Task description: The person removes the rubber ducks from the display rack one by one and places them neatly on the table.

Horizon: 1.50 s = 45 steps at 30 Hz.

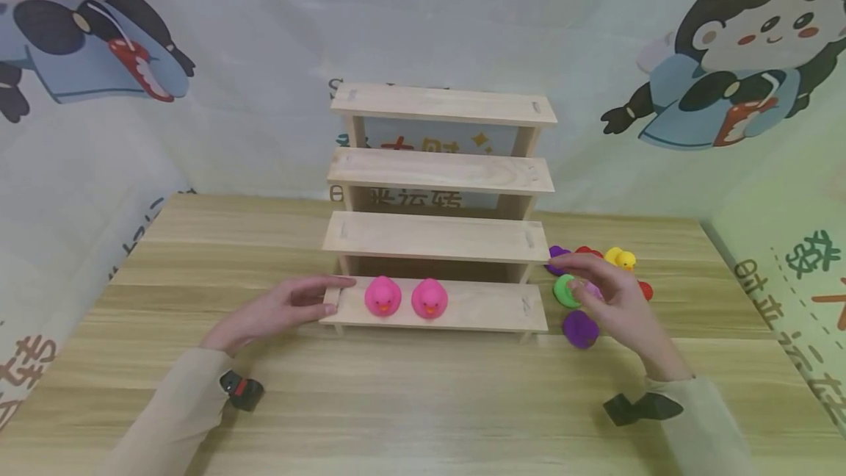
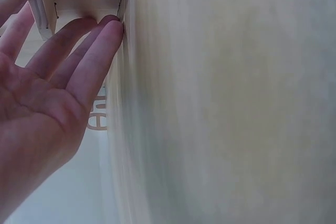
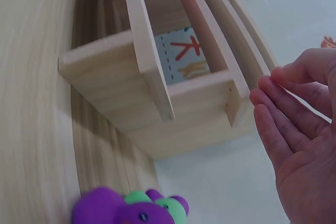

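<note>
A stepped wooden rack (image 1: 436, 235) stands on the table. Two pink rubber ducks (image 1: 382, 297) sit side by side on its lowest shelf (image 1: 492, 307). My left hand (image 1: 280, 311) holds the left end of that shelf. Thumb and index finger lie over the board, and in the left wrist view the other fingers (image 2: 86, 74) reach underneath. Beyond the rack's right end hovers my right hand (image 1: 615, 303), above a group of coloured toys. Its fingers (image 3: 286, 119) bend loosely with nothing visible between them; whether they touch the rack I cannot tell.
Right of the rack lie a purple duck (image 1: 581, 329), a green toy (image 1: 566, 291), a yellow duck (image 1: 620, 258) and several red and purple toys, partly behind my hand. A printed cloth (image 1: 264, 94) hangs behind the table (image 1: 410, 402).
</note>
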Available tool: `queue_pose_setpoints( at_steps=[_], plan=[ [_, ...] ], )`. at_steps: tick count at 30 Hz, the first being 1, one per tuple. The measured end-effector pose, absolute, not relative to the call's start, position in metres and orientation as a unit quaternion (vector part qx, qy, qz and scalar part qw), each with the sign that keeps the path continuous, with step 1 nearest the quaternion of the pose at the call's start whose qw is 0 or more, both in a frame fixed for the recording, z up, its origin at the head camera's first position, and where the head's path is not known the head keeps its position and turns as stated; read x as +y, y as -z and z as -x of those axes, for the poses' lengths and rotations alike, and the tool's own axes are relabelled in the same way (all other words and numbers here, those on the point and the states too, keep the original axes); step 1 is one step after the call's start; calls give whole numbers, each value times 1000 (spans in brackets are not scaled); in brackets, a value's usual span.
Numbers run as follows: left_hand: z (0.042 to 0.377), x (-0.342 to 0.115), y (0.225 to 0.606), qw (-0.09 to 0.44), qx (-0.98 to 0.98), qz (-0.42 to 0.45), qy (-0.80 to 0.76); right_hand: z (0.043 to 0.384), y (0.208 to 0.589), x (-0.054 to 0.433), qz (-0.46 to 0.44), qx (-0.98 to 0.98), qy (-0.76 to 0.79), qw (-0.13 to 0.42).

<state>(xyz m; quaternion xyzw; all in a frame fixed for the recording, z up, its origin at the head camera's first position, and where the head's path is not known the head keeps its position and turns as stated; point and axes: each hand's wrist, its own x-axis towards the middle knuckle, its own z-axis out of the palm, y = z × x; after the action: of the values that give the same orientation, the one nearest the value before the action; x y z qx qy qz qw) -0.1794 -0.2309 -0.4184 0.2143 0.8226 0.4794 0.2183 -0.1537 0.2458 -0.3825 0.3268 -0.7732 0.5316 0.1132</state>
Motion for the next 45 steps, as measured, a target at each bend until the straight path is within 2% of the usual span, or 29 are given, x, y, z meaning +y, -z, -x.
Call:
queue_pose_setpoints(
  at_steps=[12,21,33,45],
  plan=[
    [181,-231,418,209,824,-236,-470,156,389,212,-338,-787,-507,94],
    [183,-232,418,199,834,-247,-453,161,397,186,-345,-782,-516,57],
    [183,-232,419,175,838,-274,-438,165,400,155,-358,-790,-496,37],
    [183,-231,416,178,839,-274,-434,168,403,126,-393,-783,-482,24]
  ],
)
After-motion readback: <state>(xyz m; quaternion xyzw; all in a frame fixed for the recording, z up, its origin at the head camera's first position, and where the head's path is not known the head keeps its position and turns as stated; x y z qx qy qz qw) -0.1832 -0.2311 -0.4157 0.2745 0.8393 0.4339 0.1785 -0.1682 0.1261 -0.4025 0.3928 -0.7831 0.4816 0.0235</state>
